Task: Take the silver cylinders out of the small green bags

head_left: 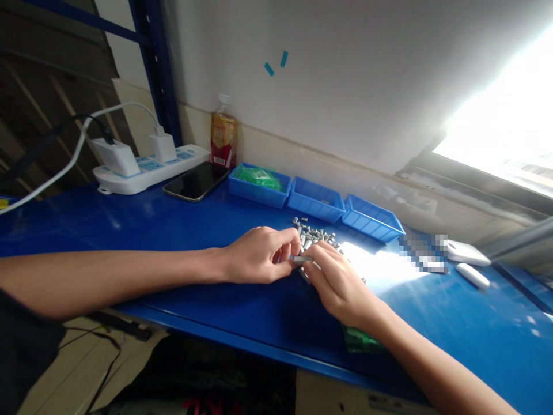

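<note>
In the head view, a small silver metal bolt [301, 260] lies level between both my hands, its far details too small to make out. My left hand [260, 255] is closed, thumb and forefinger pinching the bolt's left end. On the other end, the fingers of my right hand [334, 280] are closed too, partly hiding it. Just behind the hands a heap of loose metal bolts [317, 233] is spread on the blue table [242, 311]. Some of the heap is covered by my right hand. A green plastic packet [362, 340] shows beneath my right wrist.
Along the wall stand a blue bin with green packets [259, 195], a middle blue bin [315, 208] and a right blue bin [371, 226]. Left of them are a phone [196, 181], a power strip [151, 173] and a bottle [223, 135]. White items [472, 275] lie far right.
</note>
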`<state>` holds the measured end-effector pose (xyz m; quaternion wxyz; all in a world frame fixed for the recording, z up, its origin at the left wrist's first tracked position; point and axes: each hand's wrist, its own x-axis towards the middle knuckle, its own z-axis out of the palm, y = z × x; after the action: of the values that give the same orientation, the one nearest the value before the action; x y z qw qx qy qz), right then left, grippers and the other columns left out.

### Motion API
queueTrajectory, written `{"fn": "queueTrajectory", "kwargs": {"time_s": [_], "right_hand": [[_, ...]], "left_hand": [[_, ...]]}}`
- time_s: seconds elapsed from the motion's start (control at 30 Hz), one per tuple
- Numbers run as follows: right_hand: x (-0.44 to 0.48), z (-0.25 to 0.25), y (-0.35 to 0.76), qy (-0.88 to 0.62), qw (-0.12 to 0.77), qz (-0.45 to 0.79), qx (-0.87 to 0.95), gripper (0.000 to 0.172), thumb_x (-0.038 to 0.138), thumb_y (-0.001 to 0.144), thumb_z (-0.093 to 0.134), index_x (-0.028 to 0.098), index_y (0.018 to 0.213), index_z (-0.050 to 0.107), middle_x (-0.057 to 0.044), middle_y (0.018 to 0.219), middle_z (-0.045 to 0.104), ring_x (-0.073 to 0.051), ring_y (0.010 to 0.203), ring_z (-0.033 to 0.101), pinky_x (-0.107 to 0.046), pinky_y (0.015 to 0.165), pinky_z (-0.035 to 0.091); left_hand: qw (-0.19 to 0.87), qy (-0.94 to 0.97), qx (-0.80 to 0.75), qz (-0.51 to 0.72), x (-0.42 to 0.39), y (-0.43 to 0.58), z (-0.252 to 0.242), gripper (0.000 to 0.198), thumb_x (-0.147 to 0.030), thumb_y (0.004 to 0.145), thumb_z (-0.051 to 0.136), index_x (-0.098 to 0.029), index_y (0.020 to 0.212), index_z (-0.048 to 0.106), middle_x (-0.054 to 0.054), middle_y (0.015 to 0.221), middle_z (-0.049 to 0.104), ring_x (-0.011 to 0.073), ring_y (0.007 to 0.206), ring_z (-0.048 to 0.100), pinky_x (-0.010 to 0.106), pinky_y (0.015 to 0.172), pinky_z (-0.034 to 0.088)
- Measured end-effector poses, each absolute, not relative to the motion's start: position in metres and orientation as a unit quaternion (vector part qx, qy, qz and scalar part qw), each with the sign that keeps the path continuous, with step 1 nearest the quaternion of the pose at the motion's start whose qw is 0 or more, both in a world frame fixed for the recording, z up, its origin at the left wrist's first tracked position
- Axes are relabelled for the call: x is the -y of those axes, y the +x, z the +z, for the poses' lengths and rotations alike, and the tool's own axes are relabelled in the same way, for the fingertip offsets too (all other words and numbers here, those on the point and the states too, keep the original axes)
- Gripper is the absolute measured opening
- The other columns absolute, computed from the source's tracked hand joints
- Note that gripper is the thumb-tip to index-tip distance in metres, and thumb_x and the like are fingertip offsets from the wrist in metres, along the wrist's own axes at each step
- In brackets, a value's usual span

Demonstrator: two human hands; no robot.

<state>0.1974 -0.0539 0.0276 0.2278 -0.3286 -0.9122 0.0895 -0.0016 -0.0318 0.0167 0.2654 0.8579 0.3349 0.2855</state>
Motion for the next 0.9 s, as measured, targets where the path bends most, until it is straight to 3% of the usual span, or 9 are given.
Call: {"fn": "queueTrajectory", "kwargs": {"time_s": [0.9], "right_hand": [[0.0542,0.0292,0.1972,-0.323,0.159,0.022,0.933,0.021,0.022,0.096,0.034,0.019,0.079,0.046,-0.004,0.074,0.052,-0.018,0.072,0.043,-0.033,0.069,0.035]], "left_hand": [[0.239,0.878,-0.307,0.278,0.0299,-0.0017,0.0114,0.011,-0.018,0.075,0.059,-0.018,0.085,0.056,-0.005,0.065,0.059,0.0074,0.057,0.051,0.016,0.051,0.035]]}}
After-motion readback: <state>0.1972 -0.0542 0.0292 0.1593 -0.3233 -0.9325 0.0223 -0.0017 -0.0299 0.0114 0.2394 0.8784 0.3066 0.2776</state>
